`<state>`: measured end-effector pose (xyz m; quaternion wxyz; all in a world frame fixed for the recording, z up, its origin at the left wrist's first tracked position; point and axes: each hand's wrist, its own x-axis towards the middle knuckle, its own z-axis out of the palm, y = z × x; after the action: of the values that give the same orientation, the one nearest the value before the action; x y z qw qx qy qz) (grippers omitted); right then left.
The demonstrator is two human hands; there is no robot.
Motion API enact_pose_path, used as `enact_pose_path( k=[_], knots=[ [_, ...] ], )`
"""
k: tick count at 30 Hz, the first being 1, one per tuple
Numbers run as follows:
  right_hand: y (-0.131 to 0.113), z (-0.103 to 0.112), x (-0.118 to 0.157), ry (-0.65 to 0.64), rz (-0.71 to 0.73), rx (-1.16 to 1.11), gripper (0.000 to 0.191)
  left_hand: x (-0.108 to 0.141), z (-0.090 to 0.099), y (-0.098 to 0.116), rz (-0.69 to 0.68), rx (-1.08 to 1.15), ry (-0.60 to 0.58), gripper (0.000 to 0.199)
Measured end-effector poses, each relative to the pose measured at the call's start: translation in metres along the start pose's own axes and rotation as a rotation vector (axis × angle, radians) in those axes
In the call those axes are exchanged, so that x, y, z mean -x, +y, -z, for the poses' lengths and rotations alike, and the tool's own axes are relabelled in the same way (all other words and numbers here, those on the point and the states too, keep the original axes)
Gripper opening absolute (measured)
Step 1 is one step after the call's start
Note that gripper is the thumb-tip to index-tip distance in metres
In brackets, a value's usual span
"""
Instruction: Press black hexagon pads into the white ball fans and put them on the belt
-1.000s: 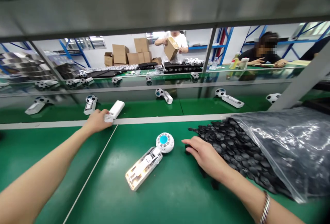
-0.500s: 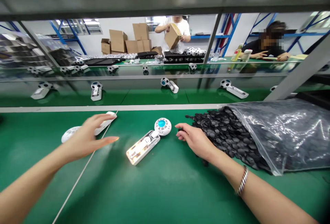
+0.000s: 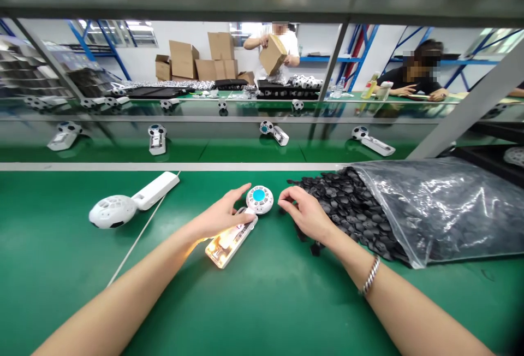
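Note:
A white device with a round head (image 3: 260,199), blue at its centre, lies on the green table in front of me. Its open handle (image 3: 223,251) shows inner parts and glows orange. My left hand (image 3: 225,215) reaches over the handle near the neck, thumb and fingers apart; whether it touches is unclear. To the right of the round head, my right hand (image 3: 305,211) is closed with its fingertips pinched together. Something dark shows at those fingertips, too small to name. Beside this hand spreads a pile of small black pieces (image 3: 352,214).
A clear plastic bag (image 3: 446,211) of black pieces lies at right. Another white device (image 3: 117,211) rests at left. Beyond the pale ledge (image 3: 204,167), several football-patterned devices (image 3: 158,140) lie on a green belt. A slanted post (image 3: 458,102) stands at right. Two people are across.
My left hand has moved right, from the device at left to the lit one. My right hand's fingers have drawn closer together. The devices on the belt have shifted slightly in view.

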<state>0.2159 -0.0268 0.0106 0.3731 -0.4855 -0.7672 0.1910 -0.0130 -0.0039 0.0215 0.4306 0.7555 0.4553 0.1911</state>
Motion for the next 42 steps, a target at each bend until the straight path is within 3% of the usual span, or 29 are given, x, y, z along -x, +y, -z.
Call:
enact_pose_path(
  k=[4, 7, 10, 17, 42],
  knots=[
    [-0.003, 0.000, 0.000, -0.005, -0.025, -0.035, 0.008, 0.042, 0.008, -0.006, -0.041, -0.135, 0.090, 0.063],
    [-0.006, -0.001, 0.000, -0.012, -0.044, -0.065, 0.009, 0.071, -0.001, -0.011, -0.079, -0.329, 0.166, 0.040],
    [-0.009, -0.004, -0.001, -0.023, -0.049, -0.097, 0.010, 0.085, -0.014, -0.018, -0.120, -0.468, 0.214, 0.035],
    [-0.010, -0.004, 0.000, 0.003, -0.056, -0.110, 0.010, 0.084, -0.022, -0.027, -0.320, -0.731, 0.273, 0.037],
    [-0.012, -0.007, 0.001, 0.034, -0.060, -0.172, 0.011, 0.083, -0.027, -0.029, -0.365, -0.818, 0.340, 0.036]
  ],
)
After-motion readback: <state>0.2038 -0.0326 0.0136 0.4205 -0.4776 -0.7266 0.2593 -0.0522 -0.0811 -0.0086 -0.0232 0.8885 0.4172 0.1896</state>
